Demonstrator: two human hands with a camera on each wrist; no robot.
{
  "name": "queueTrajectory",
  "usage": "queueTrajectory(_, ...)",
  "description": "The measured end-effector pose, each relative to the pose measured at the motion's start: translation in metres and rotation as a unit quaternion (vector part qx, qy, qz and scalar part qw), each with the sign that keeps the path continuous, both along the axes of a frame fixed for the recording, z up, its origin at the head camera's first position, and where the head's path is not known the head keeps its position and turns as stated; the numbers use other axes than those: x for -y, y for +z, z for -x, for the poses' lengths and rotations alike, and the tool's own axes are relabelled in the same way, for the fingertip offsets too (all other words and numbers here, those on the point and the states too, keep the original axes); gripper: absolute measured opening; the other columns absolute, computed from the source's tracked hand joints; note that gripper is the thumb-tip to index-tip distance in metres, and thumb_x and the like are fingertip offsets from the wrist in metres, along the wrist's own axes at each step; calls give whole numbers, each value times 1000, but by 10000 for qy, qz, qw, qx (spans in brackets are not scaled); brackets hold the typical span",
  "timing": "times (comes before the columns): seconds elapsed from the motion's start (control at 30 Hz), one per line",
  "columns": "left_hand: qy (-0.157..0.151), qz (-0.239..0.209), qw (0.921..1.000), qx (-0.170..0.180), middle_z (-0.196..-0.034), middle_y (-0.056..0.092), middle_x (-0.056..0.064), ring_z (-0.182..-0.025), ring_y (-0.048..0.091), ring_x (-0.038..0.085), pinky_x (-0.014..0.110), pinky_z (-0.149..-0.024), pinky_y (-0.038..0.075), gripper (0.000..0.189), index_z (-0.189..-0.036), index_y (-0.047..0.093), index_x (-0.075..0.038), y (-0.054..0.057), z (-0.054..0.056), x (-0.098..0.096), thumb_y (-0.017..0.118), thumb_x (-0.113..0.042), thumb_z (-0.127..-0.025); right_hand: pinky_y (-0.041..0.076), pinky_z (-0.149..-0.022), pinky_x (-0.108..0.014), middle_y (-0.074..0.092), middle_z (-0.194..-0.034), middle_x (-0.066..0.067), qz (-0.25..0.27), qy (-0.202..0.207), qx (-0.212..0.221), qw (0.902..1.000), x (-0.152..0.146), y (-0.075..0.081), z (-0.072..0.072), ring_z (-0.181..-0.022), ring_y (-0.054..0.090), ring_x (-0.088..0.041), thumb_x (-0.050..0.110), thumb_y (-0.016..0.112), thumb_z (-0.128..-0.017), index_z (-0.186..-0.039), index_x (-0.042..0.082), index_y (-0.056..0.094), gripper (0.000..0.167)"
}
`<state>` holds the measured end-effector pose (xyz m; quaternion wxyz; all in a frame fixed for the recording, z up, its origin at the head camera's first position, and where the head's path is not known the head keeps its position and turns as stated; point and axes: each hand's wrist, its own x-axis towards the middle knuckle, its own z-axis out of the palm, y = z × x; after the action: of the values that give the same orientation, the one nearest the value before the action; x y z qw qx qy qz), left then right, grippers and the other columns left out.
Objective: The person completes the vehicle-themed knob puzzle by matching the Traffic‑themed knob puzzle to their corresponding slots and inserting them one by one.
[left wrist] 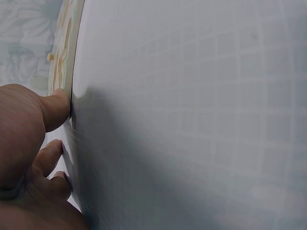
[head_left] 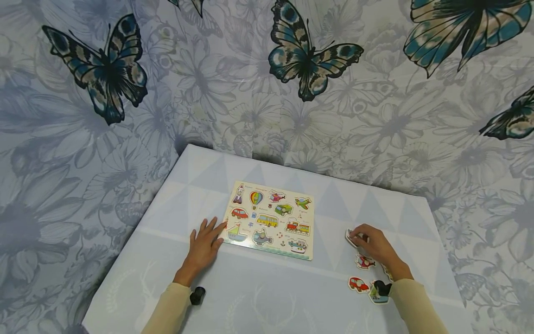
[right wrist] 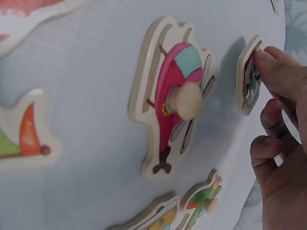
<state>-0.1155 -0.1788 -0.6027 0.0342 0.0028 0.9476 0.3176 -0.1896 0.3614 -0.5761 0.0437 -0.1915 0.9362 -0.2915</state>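
Observation:
My left hand (head_left: pixel 203 251) lies at the left side of a picture puzzle board (head_left: pixel 289 199), its fingers spread. In the left wrist view its thumb touches the edge of the board (left wrist: pixel 73 48). To the right of the board, my right hand (head_left: pixel 377 246) pinches a flat wooden puzzle piece (right wrist: pixel 248 79) between thumb and fingers; they hide part of its picture. Nearest to that hand lies a pink helicopter piece (right wrist: pixel 175 91) with a round wooden knob. Below it are a red car piece (head_left: pixel 358 284) and a sailboat piece (head_left: pixel 378 299), partly covered by the wrist.
A green plane piece (right wrist: pixel 201 201) and a yellow vehicle piece (right wrist: pixel 163 218) lie beside the helicopter. The white patterned table (head_left: pixel 267 287) backs onto a wall (head_left: pixel 233 120) with butterflies. A dark band (head_left: pixel 197 295) sits at the left wrist.

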Motion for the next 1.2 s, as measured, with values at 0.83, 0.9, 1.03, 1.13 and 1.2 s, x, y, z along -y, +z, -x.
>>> queueTrajectory(0.83, -8, 3, 10000, 21, -160, 33, 21, -150, 17, 50, 75, -112, 10, 50, -148, 50, -14, 0, 0, 0, 60, -20, -99, 45, -61, -23, 67, -99, 4, 153, 568, 165, 9981, 56, 18, 12, -70, 50, -3, 8, 74, -90, -96, 19, 74, 12)
queueTrajectory(0.9, -6, -15, 10000, 40, -160, 33, 21, -150, 17, 50, 75, -113, 9, 50, -148, 50, -14, 0, 0, 0, 60, -20, -99, 46, -62, -23, 67, -99, 5, 130, 609, 254, 9977, 62, 18, 13, -70, 51, -3, 9, 74, -90, -95, 20, 74, 12)
queueTrajectory(1.03, 8, -28, 10000, 49, -161, 33, 21, -150, 17, 49, 75, -113, 9, 50, -148, 50, -14, 1, 0, 0, 60, -20, -99, 46, -63, -24, 67, -100, 6, 54, 776, 270, 9966, 72, 19, 14, -71, 50, -3, 10, 73, -91, -95, 21, 73, 12)
queueTrajectory(1.13, -3, -42, 10000, 38, -160, 33, 22, -150, 17, 50, 75, -113, 9, 50, -148, 50, -14, 1, 0, 0, 60, -20, -99, 46, -64, -24, 66, -100, 9, -18, 858, 252, 9960, 78, 20, 13, -72, 50, -3, 10, 73, -91, -95, 23, 73, 14)
queueTrajectory(1.2, -5, -60, 10000, 18, -160, 33, 22, -150, 17, 50, 75, -112, 9, 50, -148, 51, -13, 1, 0, 0, 61, -19, -99, 46, -64, -23, 66, -100, 10, -25, 941, 254, 9952, 83, 21, 13, -72, 50, -2, 11, 73, -91, -94, 25, 73, 14)
